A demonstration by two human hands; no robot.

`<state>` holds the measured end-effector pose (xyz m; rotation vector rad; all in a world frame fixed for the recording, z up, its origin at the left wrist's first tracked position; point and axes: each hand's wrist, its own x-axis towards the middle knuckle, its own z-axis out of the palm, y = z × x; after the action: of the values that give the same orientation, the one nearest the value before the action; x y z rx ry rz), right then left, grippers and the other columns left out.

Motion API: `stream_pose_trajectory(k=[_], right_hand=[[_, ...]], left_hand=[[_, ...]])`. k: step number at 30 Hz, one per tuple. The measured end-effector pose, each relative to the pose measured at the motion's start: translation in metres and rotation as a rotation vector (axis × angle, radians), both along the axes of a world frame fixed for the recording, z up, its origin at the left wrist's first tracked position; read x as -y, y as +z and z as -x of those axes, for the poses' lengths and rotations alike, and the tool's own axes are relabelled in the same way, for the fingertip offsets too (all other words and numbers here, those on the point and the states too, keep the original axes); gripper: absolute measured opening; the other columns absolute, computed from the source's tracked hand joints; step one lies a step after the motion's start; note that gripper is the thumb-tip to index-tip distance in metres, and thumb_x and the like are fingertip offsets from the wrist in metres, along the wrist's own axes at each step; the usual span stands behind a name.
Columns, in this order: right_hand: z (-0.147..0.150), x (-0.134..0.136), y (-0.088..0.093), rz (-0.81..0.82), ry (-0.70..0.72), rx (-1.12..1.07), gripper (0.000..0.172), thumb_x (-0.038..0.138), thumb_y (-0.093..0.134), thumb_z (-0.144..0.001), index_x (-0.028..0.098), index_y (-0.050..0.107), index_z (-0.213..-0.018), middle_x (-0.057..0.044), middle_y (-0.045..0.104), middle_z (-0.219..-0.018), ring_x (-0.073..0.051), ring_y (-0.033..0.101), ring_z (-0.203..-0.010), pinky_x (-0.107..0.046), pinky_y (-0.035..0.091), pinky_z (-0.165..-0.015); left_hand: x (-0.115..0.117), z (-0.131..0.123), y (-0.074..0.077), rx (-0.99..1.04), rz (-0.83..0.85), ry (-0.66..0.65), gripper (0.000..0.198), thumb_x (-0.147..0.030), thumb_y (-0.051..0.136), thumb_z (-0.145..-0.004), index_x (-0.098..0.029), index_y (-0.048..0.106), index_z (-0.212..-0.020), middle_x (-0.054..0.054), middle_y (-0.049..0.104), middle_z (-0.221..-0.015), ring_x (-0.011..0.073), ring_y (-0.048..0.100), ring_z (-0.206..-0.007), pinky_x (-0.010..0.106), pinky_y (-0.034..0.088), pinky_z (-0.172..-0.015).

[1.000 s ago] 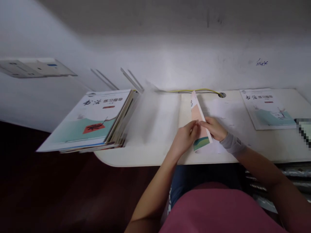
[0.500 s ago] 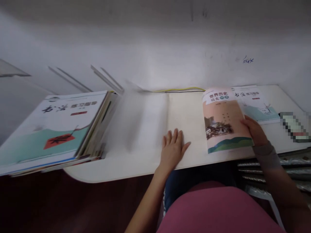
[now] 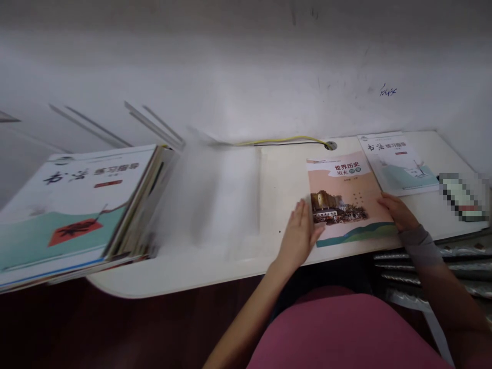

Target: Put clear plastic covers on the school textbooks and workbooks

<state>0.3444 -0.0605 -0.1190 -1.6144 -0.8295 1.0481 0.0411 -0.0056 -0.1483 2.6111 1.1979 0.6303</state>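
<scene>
A pink and green workbook (image 3: 342, 200) with a picture of a building lies on the white table in front of me. My left hand (image 3: 298, 233) is flat and open along the workbook's left edge, its fingers stretched out. On the opposite side, my right hand (image 3: 400, 211) is closed at the right edge, with its fingertips on the workbook. A white and green calligraphy book (image 3: 400, 161) lies just behind and to the right of it.
To the left stands a thick stack of books (image 3: 90, 205), overhanging the table (image 3: 215, 274) edge. A yellow cable (image 3: 284, 139) runs along the wall to a round hole (image 3: 331, 146). A blurred, pixelated object (image 3: 461, 197) lies at the far right.
The workbook has come down from a raised, tilted position to lie on the table, uncovering the cable hole. My left hand has moved right, from the bare tabletop to the workbook's left edge.
</scene>
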Motion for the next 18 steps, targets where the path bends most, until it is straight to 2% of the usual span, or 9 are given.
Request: stream_pose_trajectory(k=[3, 6, 10, 14, 18], right_hand=[[0.001, -0.001, 0.001, 0.047, -0.003, -0.098, 0.027, 0.034, 0.064, -0.066, 0.023, 0.068, -0.091, -0.005, 0.075, -0.09, -0.026, 0.07, -0.084, -0.043, 0.059, -0.075], [-0.001, -0.001, 0.001, 0.056, -0.003, -0.089, 0.033, 0.033, 0.063, -0.066, 0.021, 0.068, -0.096, -0.006, 0.074, -0.097, -0.028, 0.068, -0.093, -0.045, 0.056, -0.083], [-0.006, 0.002, -0.004, -0.088, -0.044, 0.327, 0.04, 0.036, 0.058, -0.074, 0.017, 0.065, -0.109, -0.009, 0.07, -0.112, -0.026, 0.063, -0.107, -0.046, 0.047, -0.097], [-0.007, 0.014, -0.011, -0.157, -0.057, 0.746, 0.044, 0.039, 0.05, -0.084, 0.015, 0.061, -0.119, -0.014, 0.065, -0.12, -0.026, 0.062, -0.109, -0.047, 0.046, -0.098], [-0.002, 0.023, -0.016, -0.144, 0.027, 0.935, 0.045, 0.039, 0.041, -0.09, 0.016, 0.056, -0.125, -0.015, 0.062, -0.125, -0.027, 0.058, -0.116, -0.048, 0.044, -0.101]], left_hand=[[0.003, -0.019, -0.007, -0.037, 0.017, -0.06, 0.081, -0.056, 0.034, -0.092, 0.0, 0.013, -0.146, 0.031, 0.032, -0.146, 0.0326, 0.025, -0.14, 0.051, 0.033, -0.109], [0.004, -0.019, -0.013, -0.095, -0.022, -0.045, 0.083, -0.06, 0.032, -0.091, 0.004, 0.022, -0.143, 0.033, 0.031, -0.145, 0.0344, 0.026, -0.139, 0.05, 0.032, -0.109], [0.006, -0.015, -0.014, -0.138, -0.07, -0.021, 0.082, -0.061, 0.03, -0.091, 0.005, 0.032, -0.139, 0.032, 0.032, -0.144, 0.0346, 0.026, -0.139, 0.05, 0.034, -0.109], [0.007, -0.016, -0.013, -0.152, -0.093, -0.004, 0.082, -0.061, 0.029, -0.091, 0.006, 0.034, -0.138, 0.031, 0.033, -0.144, 0.0343, 0.028, -0.138, 0.049, 0.034, -0.109], [0.007, -0.015, -0.013, -0.155, -0.105, -0.015, 0.081, -0.061, 0.028, -0.092, 0.005, 0.035, -0.138, 0.03, 0.033, -0.145, 0.034, 0.027, -0.139, 0.05, 0.034, -0.109]])
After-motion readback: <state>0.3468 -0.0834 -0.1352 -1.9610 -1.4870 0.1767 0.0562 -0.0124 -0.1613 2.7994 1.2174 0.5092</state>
